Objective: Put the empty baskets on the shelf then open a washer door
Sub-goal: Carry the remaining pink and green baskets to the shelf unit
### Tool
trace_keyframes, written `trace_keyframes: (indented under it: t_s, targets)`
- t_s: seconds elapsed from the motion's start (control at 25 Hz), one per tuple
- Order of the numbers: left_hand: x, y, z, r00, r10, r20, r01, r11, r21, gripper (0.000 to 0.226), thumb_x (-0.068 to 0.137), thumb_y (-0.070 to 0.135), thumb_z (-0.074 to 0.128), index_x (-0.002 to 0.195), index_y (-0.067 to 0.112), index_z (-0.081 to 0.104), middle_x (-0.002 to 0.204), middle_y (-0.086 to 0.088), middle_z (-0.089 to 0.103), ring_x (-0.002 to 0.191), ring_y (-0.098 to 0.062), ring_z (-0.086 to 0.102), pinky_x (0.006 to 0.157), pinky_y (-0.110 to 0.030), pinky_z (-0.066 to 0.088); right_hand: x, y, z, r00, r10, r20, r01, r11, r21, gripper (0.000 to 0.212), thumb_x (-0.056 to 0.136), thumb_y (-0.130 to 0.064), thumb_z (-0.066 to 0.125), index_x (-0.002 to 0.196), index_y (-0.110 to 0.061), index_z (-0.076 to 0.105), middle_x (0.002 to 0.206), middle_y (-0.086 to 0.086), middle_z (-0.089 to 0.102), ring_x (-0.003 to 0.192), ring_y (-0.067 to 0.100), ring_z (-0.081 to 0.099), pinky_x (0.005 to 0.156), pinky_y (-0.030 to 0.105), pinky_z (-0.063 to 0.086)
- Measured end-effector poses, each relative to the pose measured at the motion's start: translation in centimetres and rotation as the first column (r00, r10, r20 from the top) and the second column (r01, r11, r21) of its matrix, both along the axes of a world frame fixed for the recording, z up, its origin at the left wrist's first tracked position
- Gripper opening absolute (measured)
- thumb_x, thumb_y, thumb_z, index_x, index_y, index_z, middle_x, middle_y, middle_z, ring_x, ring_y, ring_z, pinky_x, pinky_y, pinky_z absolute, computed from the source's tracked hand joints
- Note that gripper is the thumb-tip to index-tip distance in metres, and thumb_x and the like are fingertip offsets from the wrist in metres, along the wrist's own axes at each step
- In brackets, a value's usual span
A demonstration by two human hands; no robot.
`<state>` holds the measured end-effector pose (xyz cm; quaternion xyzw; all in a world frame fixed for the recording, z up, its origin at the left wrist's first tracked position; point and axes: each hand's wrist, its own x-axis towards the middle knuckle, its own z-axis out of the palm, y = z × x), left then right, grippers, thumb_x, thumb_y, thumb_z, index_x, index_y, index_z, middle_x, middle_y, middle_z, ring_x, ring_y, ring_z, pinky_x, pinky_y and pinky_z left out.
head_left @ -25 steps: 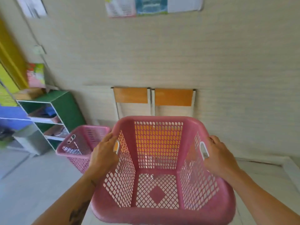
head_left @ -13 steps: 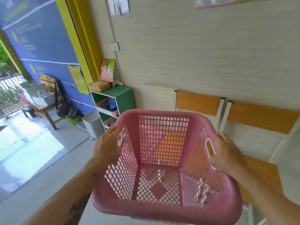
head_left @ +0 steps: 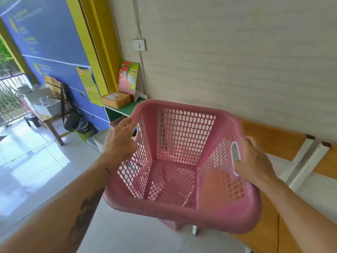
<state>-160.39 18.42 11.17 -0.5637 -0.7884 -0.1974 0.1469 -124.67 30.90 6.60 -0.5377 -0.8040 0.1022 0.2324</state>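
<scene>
Basket [head_left: 182, 179], pink and empty, is held in the air above the tiled floor [head_left: 36, 170], in front of the green shelf [head_left: 127, 108] by the wall. Left hand [head_left: 119, 141] is clenched on the left rim at the handle slot. Right hand [head_left: 253, 161] is clenched on the right white handle [head_left: 235, 154]. Step in hand: carrying the basket to the shelf. The next move probably calls for a level approach and a free compartment; a cardboard box [head_left: 115, 99] occupies part of the shelf top. No washer is visible.
</scene>
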Motion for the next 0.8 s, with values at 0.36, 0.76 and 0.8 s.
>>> trace_keyframes:
  t_s: [0.36, 0.76, 0.8]
  targets:
    - [-16.5, 13.6, -6.4, 0.961, -0.244, 0.131, 0.255, 0.964, -0.074, 0.065, 0.072, 0.002, 0.056, 0.134, 0.02, 0.048, 0.14, 0.003, 0.047, 0.102, -0.028, 0.063, 0.077, -0.042, 0.055, -14.4, 5.3, -5.4, 0.972, -0.234, 0.01, 0.234, 0.972, -0.007, 0.038, 0.085, -0.012, 0.059, 0.12, -0.015, 0.044, 0.118, 0.003, 0.043, 0.098, 0.033, 0.052, 0.072, 0.039, 0.046]
    - [-22.4, 22.8, -19.0, 0.941, -0.263, 0.214, 0.306, 0.93, -0.204, 0.078, 0.07, -0.007, 0.06, 0.143, 0.015, 0.043, 0.152, -0.008, 0.039, 0.13, -0.032, 0.045, 0.099, -0.049, 0.048, -20.9, 10.2, -16.9, 0.935, -0.317, 0.158, 0.348, 0.905, -0.244, 0.1, 0.066, 0.004, 0.073, 0.15, -0.007, 0.02, 0.151, 0.012, 0.026, 0.121, 0.032, 0.05, 0.07, 0.021, 0.053]
    - [-22.9, 23.6, -20.9, 0.94, -0.267, 0.211, 0.312, 0.924, -0.222, 0.077, 0.07, -0.009, 0.06, 0.142, 0.012, 0.045, 0.151, -0.011, 0.04, 0.132, -0.035, 0.043, 0.103, -0.051, 0.045, -21.5, 11.0, -18.2, 0.93, -0.313, 0.19, 0.357, 0.892, -0.276, 0.101, 0.065, 0.003, 0.074, 0.15, -0.006, 0.019, 0.151, 0.013, 0.025, 0.118, 0.032, 0.053, 0.061, 0.016, 0.048]
